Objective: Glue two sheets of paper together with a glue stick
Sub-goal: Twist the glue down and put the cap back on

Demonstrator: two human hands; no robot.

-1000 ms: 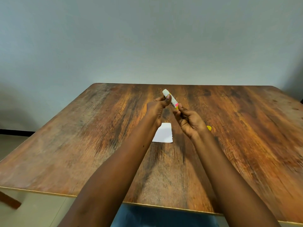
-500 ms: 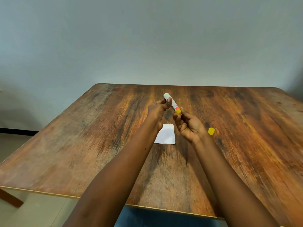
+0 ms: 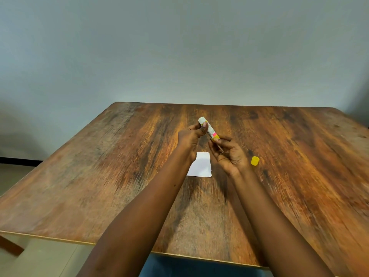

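Above the middle of the wooden table (image 3: 99, 176), both hands hold an uncapped glue stick (image 3: 210, 130), white with a pink and yellow label, tilted with its white tip up and to the left. My left hand (image 3: 190, 139) pinches its upper part. My right hand (image 3: 229, 154) grips its yellow lower end with the fingertips. A small white paper (image 3: 201, 166) lies flat on the table under the hands, partly hidden by my left wrist. I cannot tell whether it is one sheet or two stacked.
The glue stick's yellow cap (image 3: 255, 161) lies on the table just right of my right hand. A plain grey wall stands behind the table's far edge. The near table edge runs below my forearms.
The cap, half hidden behind my right wrist a second ago, now shows fully. My right fingers have shifted slightly on the stick's lower end. The hands stay above the paper.
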